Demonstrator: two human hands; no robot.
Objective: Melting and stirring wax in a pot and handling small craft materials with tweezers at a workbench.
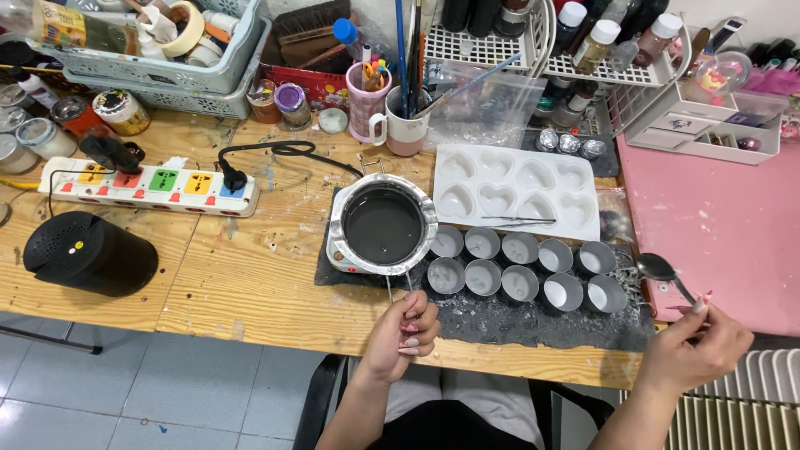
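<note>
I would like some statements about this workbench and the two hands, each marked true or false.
1. The right hand holds a spoon. True.
2. The left hand grips the wire handle of the pot. True.
3. The pot is empty. False: it holds a dark grey liquid.
4. The small round metal cups stand in two rows. True.
5. The white heart-shaped mould lies left of the pot. False: it lies to its right, behind the cups.
6. The black speaker stands on the pink table. False: it stands on the wooden table.
</note>
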